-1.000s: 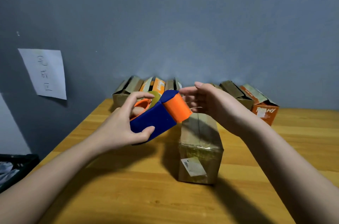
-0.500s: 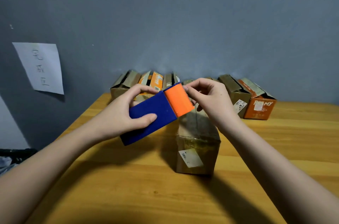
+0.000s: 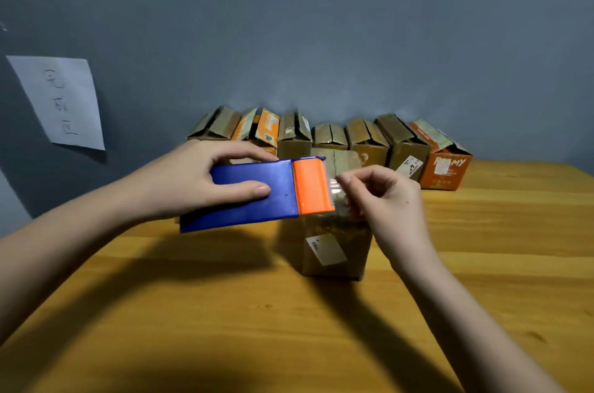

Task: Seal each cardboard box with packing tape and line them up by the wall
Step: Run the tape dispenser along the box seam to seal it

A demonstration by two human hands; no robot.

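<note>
Standing on the wooden table [image 3: 225, 312] just in front of the person, a small cardboard box [image 3: 334, 251] with a white label on its near face, well apart from the wall [image 3: 321, 23] and not yet in the row. Held just above and to the left of its top: a tape dispenser [image 3: 257, 196], blue body with an orange end, roughly level, orange end pointing right. Wrapped around the blue body, the left hand [image 3: 193, 183], thumb laid along the near face, fingers curled over the far edge. Pinching a clear strip of packing tape [image 3: 336, 191] at the orange end, the right hand [image 3: 385, 199], thumb and forefinger closed on it, the other fingers curled. Hard to tell, through glare and blur, whether the strip already touches the box top. Lined up against the wall behind: a row of boxes [image 3: 331, 138], mostly brown, one part orange near the left end, with an orange box [image 3: 445, 167] closing the right end. Fixed to the wall at far left, a sheet of paper [image 3: 61, 100] with handwritten marks.
</note>
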